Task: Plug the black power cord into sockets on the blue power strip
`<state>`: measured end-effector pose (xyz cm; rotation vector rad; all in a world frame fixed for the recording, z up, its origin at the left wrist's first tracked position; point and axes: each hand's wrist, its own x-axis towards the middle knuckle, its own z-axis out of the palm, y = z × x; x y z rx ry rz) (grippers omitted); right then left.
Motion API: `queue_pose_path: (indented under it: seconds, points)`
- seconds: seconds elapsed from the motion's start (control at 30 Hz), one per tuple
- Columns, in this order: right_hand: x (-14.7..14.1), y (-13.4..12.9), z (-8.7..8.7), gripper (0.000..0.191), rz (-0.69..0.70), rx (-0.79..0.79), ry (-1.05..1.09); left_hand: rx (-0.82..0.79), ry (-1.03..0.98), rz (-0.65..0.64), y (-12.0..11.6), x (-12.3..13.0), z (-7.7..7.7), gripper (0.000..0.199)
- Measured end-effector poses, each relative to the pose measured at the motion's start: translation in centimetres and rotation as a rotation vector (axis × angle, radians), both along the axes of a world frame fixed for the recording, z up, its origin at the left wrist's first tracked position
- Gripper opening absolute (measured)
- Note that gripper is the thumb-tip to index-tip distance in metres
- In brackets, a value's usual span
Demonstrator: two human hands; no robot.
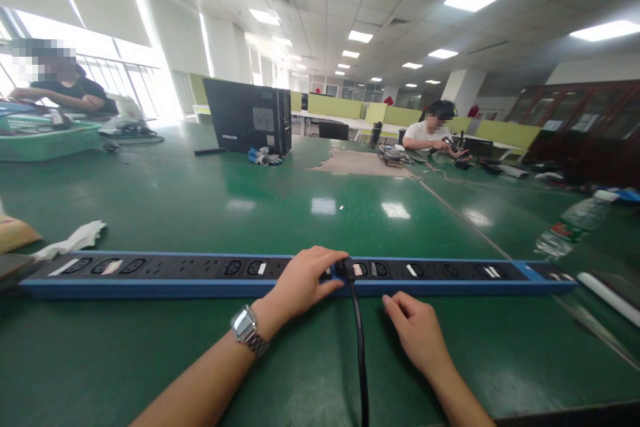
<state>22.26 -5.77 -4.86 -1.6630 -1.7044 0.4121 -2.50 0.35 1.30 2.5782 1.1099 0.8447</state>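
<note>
A long blue power strip (200, 288) with black sockets lies across the green table (190, 353). Near its middle, my left hand (313, 277) has thumb and fingers closed on a black plug (346, 268) at a socket. From that plug a black cable (359, 347) runs down toward me. My right hand (413, 323) rests just in front of the strip, right of the cable, with its fingers curled and nothing seen in them. Several white labels are stuck along the sockets.
A plastic bottle (573, 223) is at the right. A black computer case (250, 117) and gloves (265, 157) stand farther back. A green basket (50, 143) and white tissue (75, 239) are left. Two people sit across the table.
</note>
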Motion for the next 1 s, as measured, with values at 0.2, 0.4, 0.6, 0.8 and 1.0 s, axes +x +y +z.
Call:
queue_pose_path:
  seconds: [0.2, 0.4, 0.6, 0.8, 1.0]
  points:
    - [0.0, 0.2, 0.1, 0.048, -0.009, -0.025, 0.011, 0.008, 0.018, 0.003, 0.3, 0.2, -0.3, 0.033]
    - [0.2, 0.4, 0.2, 0.046, -0.012, -0.046, 0.092, -0.005, 0.004, 0.026, 0.2, 0.2, -0.5, 0.04]
    - [-2.9, 1.6, 3.5, 0.05, 0.036, -0.358, 0.573, 0.051, 0.053, 0.085, 0.0, 0.7, -0.9, 0.056]
    - [-7.7, 3.6, 6.8, 0.046, 0.128, -0.568, 0.551, 0.04, 0.057, 0.118, 0.2, 0.7, -1.3, 0.049]
    - [-8.6, 3.9, 5.9, 0.044, 0.121, -0.533, 0.658, 0.057, 0.078, 0.155, 0.3, 0.9, -1.6, 0.05]
